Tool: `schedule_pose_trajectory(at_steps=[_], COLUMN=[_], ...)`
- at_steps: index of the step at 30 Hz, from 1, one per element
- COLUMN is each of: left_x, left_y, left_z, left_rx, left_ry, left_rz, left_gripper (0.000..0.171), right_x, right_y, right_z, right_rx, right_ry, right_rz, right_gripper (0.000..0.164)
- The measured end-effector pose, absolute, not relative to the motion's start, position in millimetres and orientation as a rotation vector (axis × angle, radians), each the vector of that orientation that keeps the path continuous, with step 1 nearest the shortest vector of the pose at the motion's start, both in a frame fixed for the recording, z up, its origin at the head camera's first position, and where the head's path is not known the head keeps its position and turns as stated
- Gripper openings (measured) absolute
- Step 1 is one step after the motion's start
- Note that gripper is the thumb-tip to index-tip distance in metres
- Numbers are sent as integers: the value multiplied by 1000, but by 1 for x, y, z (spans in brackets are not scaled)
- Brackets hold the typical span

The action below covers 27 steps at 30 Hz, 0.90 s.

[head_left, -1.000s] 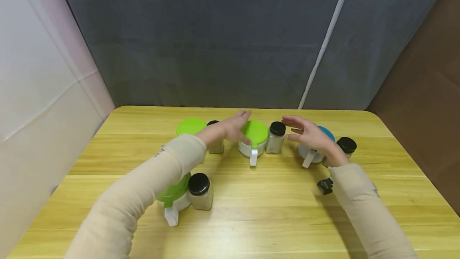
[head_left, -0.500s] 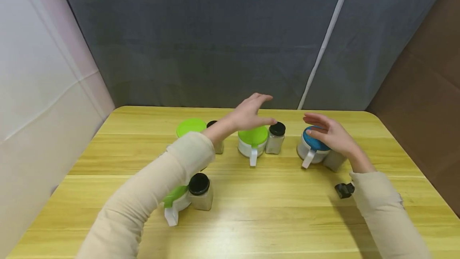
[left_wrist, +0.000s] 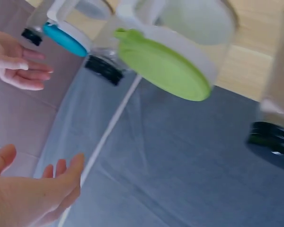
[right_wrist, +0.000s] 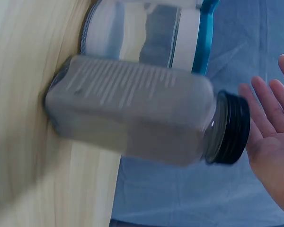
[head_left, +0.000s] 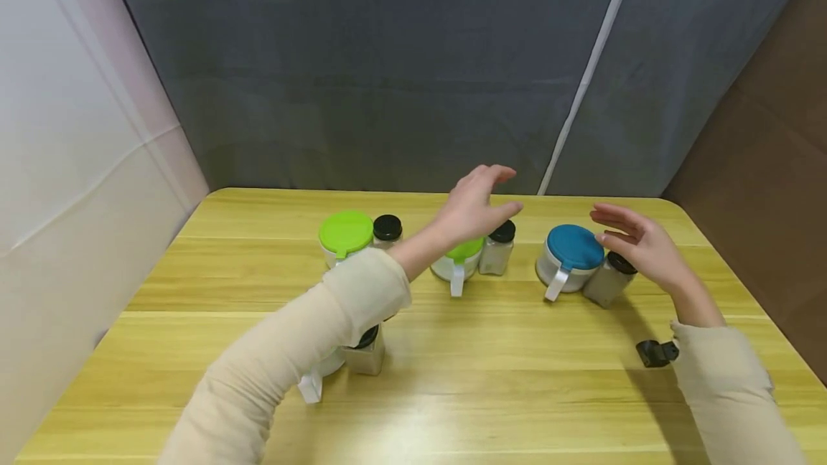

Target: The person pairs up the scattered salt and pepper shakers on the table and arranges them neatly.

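My left hand (head_left: 474,207), its fingers spread and holding nothing, hovers over the middle green-lidded jar (head_left: 457,270) and partly hides its lid. Beside that jar stands a square black-capped jar (head_left: 496,257), close to my left thumb. Farther right, my right hand (head_left: 646,246) hangs loosely with nothing in it, above the right-hand black-capped jar (head_left: 607,284). A blue-lidded jar (head_left: 575,247) with a white handle sits against that jar on its left. In the right wrist view, the black-capped jar (right_wrist: 132,111) is large, and my right hand (right_wrist: 272,142) is near its cap.
Another green-lidded jar (head_left: 346,232) and black-capped jar (head_left: 388,227) stand at the back left. Nearer the front, a handled jar (head_left: 311,386) and a black-capped jar (head_left: 365,359) are partly covered by my left sleeve. Dark cloth (head_left: 388,77) hangs behind the wooden table (head_left: 478,393).
Both hands have moved to the right. The right one went from beside the middle black-capped jar, past the blue lid, to the rightmost jar. The jars stay in place.
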<state>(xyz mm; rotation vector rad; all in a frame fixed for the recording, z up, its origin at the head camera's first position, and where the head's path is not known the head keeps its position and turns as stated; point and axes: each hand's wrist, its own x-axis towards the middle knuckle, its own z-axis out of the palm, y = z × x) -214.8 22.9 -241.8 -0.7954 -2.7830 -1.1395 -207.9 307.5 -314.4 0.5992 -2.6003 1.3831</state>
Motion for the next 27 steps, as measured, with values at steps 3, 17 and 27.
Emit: schedule_pose_trajectory(at_steps=[3, 17, 27], left_x=[-210, -205, -193], left_y=[31, 67, 97], left_z=[-237, -235, -259], left_rx=[-803, -897, -965], left_ry=[-2762, -2766, -2843], left_rz=[-1157, -1197, -1163], left_gripper=[47, 53, 55], right_x=[-204, -191, -214], right_y=[314, 350, 408], right_z=[-315, -331, -395], right_rx=[558, 406, 330], right_ry=[-2590, -2514, -2574], right_rz=[1386, 1464, 1579], right_gripper=[45, 43, 51])
